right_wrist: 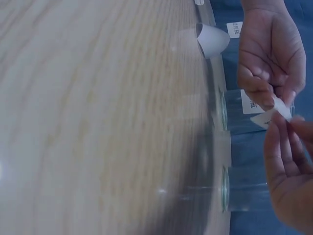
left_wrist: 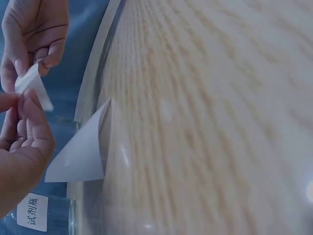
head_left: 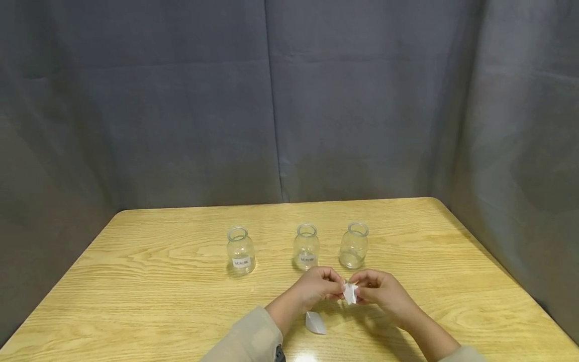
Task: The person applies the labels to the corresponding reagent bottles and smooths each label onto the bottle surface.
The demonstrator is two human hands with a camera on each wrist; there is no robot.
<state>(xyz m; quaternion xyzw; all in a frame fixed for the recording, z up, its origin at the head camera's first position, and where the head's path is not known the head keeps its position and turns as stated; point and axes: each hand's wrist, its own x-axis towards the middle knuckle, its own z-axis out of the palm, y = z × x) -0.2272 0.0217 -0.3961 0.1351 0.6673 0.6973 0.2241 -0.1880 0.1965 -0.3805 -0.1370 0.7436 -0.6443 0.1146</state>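
Fingertips of my left hand (head_left: 316, 289) and right hand (head_left: 382, 293) pinch a small, bent white paper label (head_left: 350, 293) from either side, above the table. A trace of dark print shows on the label (right_wrist: 264, 118) in the right wrist view. Below my left hand lies a curled piece of white paper (head_left: 315, 323). Just beyond the hands stand a glass jar (head_left: 354, 249) bearing no visible label and, left of it, a glass jar (head_left: 306, 246) with a printed white label. Another labelled glass jar (head_left: 240, 251) stands farther left.
All three jars stand upright and lidless in a row on the wooden table (head_left: 149, 281). Dark grey curtains (head_left: 203, 100) hang behind the table and along both sides.
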